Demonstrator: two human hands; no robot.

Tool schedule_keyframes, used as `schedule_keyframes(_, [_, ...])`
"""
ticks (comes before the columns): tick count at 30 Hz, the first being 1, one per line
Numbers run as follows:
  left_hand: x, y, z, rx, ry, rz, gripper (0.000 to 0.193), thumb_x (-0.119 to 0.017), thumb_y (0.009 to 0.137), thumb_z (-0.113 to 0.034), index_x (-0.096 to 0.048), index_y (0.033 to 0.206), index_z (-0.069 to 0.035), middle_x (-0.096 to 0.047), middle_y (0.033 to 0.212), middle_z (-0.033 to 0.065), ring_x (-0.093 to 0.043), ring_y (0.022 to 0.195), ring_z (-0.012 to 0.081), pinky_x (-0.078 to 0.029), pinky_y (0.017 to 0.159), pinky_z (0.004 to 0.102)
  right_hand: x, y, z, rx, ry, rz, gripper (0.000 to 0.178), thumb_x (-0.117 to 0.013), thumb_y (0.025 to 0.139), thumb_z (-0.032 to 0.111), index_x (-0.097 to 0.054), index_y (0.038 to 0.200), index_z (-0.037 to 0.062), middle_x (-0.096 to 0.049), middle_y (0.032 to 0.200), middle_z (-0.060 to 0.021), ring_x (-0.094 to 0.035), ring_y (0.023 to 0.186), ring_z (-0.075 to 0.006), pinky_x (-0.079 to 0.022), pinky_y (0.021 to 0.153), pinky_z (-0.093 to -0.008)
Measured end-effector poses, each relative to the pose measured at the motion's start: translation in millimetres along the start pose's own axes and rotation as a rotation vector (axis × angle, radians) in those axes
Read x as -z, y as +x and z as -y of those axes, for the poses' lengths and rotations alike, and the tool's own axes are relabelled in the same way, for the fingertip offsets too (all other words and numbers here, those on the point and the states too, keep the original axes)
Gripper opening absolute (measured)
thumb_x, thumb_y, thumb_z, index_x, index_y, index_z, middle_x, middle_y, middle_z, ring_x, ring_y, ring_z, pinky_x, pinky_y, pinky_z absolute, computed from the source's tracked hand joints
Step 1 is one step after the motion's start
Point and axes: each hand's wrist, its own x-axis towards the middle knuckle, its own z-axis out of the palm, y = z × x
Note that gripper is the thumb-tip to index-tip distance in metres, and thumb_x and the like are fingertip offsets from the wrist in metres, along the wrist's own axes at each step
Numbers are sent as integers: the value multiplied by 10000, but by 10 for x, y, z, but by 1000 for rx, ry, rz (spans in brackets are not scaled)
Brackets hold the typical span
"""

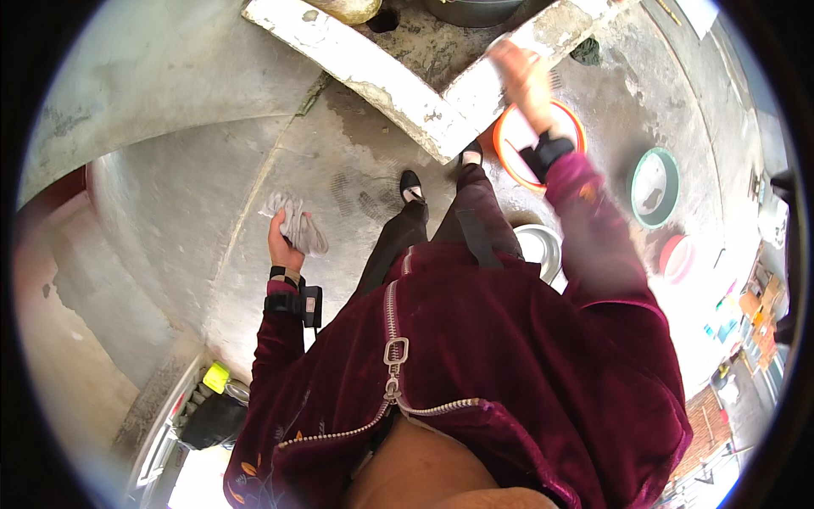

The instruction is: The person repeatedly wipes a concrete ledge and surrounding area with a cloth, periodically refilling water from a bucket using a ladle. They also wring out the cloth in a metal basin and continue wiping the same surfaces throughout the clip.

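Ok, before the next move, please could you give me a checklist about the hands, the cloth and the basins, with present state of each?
1. Left hand grips the grey-white cloth: ok.
2. Right hand is free: cannot tell, motion blur.
3. Right hand touches the white ledge: cannot tell.
4. Left shoe is clear of the orange-rimmed basin: ok.
5. Silver-grey basin is fully visible: not ok, clothing covers part.
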Motion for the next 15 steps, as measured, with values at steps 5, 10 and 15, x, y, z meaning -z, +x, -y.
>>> schedule_keyframes(5, [120, 112, 55, 25, 8, -36, 329, -519, 873, -265, -542, 1113, -42, -634, 967, 96, -613, 862, 252, -488, 782, 363, -119, 26, -642, -244, -161, 27, 431, -556, 695, -43, -647, 1053, 179, -593, 1097, -1, -522, 958, -306, -434, 862, -359])
schedule_keyframes(10, [123, 100, 17, 0, 41, 60, 319, -520, 871, -264, -547, 1102, -45, -642, 950, 87, -617, 851, 243, -492, 775, 359, -195, -195, 31, -234, -26, 69, 353, -623, 685, -25, -649, 978, 168, -602, 1062, -8, -538, 873, -266, -393, 876, -378])
schedule_keyframes(15, [102, 177, -70, -26, 72, 173, 296, -522, 868, -263, -569, 1060, -43, -647, 940, 81, -632, 827, 242, -500, 764, 355, -47, -497, 1277, -258, 159, 79, 394, -617, 648, -39, -643, 1002, 133, -593, 1055, -38, -536, 917, -278, -412, 845, -378])
